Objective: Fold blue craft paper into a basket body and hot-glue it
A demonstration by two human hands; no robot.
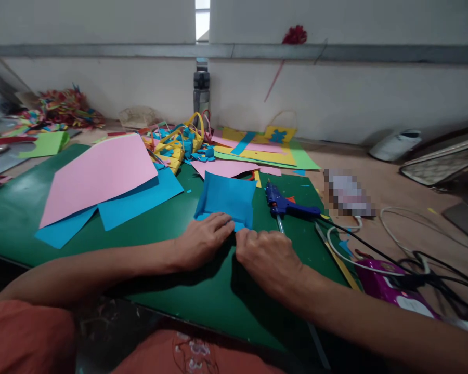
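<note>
A folded sheet of blue paper (229,197) with raised side edges lies on the green board. My left hand (203,239) is at its near edge, fingers closed together over the fold. Curled at the near right corner of the same paper is my right hand (269,254), with thumb and fingers gripping the edge. Both fingertips almost meet, and the hands hide part of the near fold. Just right of the paper rests a blue glue gun (288,203), its clear glue stick pointing toward me.
Large pink (101,174) and blue sheets (144,200) lie to the left. Behind are small yellow and blue paper baskets (179,145) and stacked coloured sheets (257,148). Cables (417,265), a purple box (390,285) and a cutter-like strip (337,257) occupy the right. A bottle (202,93) stands by the wall.
</note>
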